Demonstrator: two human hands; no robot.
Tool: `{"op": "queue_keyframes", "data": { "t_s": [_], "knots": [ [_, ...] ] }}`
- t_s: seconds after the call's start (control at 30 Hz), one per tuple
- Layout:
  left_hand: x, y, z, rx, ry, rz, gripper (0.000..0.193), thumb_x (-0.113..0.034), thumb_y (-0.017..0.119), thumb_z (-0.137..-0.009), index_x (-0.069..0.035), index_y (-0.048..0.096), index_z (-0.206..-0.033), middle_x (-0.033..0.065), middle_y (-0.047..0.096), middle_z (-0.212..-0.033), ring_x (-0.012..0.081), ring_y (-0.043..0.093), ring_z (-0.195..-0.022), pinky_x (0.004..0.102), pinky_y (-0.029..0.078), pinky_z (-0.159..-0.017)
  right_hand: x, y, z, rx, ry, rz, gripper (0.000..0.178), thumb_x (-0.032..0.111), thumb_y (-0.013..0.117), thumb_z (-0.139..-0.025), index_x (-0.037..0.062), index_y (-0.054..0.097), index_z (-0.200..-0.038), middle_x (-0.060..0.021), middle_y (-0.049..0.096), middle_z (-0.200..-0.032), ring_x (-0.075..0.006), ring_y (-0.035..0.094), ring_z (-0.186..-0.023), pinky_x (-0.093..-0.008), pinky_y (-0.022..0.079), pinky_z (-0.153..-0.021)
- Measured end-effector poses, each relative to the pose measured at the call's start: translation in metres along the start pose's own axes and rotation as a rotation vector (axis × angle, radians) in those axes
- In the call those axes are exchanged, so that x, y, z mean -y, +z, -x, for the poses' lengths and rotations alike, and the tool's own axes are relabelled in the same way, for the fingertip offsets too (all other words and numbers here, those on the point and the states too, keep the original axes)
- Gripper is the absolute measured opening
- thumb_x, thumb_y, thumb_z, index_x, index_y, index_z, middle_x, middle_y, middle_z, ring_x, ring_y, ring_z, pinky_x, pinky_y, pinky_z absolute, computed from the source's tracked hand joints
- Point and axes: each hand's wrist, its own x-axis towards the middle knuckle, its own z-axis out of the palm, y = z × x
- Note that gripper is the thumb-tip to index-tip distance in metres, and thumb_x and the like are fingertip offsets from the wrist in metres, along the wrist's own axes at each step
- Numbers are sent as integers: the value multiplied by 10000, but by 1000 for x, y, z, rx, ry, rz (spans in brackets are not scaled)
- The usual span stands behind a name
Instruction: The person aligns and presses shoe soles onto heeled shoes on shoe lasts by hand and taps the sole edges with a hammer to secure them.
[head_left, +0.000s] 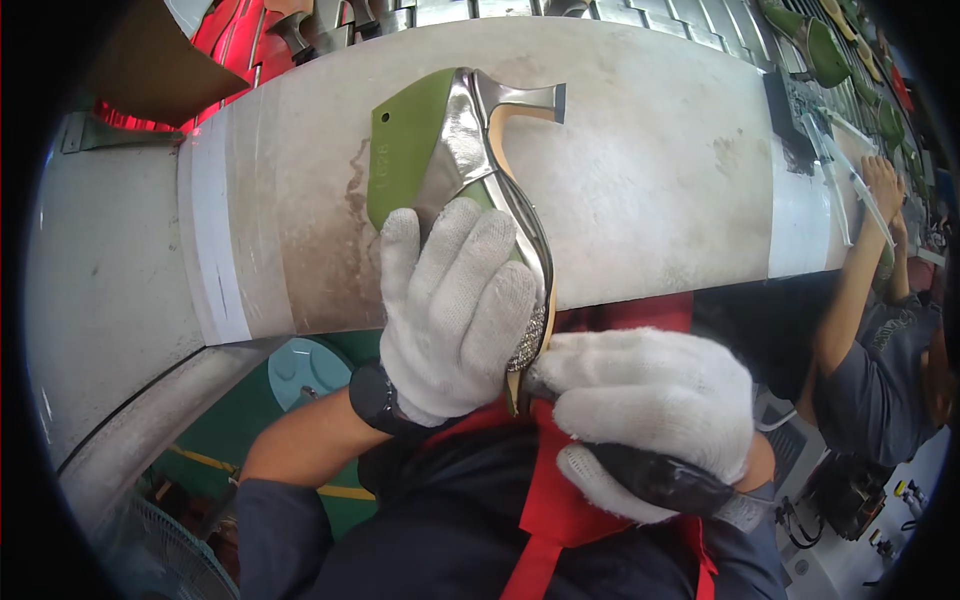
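A silver high-heeled shoe lies on its side on a green shoe last, its heel pointing to the far right. Its toe, with a glittery band, reaches past the near edge of the worktop towards me. My left hand, in a white knit glove, grips the shoe, fingers laid along its upper. My right hand, gloved likewise, is closed around a tool with a dark handle. The tool's dark front end meets the sole edge near the toe; its working tip is hidden.
The pale, stained worktop carries tape strips. Beyond it runs a slatted metal conveyor bearing other shoes. A co-worker's arm reaches in at the right. Below left are a light-blue round stool and a fan.
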Motion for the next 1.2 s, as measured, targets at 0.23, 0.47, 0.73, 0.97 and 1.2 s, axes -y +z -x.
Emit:
{"op": "queue_keyframes", "data": {
  "t_s": [0.23, 0.47, 0.73, 0.97, 1.2],
  "knots": [
    [1, 5, -3, -43, 28, 27, 560, -74, 734, -940, -17, 520, -1453, 257, 606, -1464, 482, 606, -1394, 704, 261, -1310, -5, 13, 29, -124, 137, -439, 350, -38, 864, -815, -28, 746, -1144, -270, 790, -1189, -352, 822, -1029, -402, 661, -910],
    [0, 7, 0, -51, 10, 9, 488, -78, 723, -964, -40, 541, -1415, 241, 608, -1421, 469, 636, -1326, 722, 275, -1292, -26, 0, 11, -279, 297, -539, 358, -46, 838, -877, -34, 734, -1219, -241, 798, -1237, -325, 806, -1134, -418, 635, -1011],
    [-4, 1, -21, 8, -35, -14, 213, -136, 729, -944, -125, 536, -1032, 113, 653, -1030, 324, 687, -874, 645, 443, -967, -36, -53, -53, -4, 648, -494, 282, 62, 843, -877, -68, 718, -1095, -310, 797, -1162, -396, 789, -1150, -521, 627, -1059],
    [4, 19, -13, -169, 11, -6, 247, -146, 740, -889, -204, 504, -935, 9, 644, -933, 242, 666, -855, 565, 414, -837, -44, -47, -72, 37, 769, -602, 328, 37, 824, -893, -71, 681, -1168, -335, 767, -1234, -415, 779, -1158, -542, 631, -1040],
    [5, 15, -12, -138, -10, -6, 172, -190, 731, -948, -225, 575, -1012, -60, 637, -1019, 144, 631, -891, 435, 332, -660, -51, -40, -88, -41, 683, -646, 409, 129, 861, -866, -83, 685, -1168, -332, 762, -1237, -410, 771, -1132, -540, 618, -1028]
  ]
}}
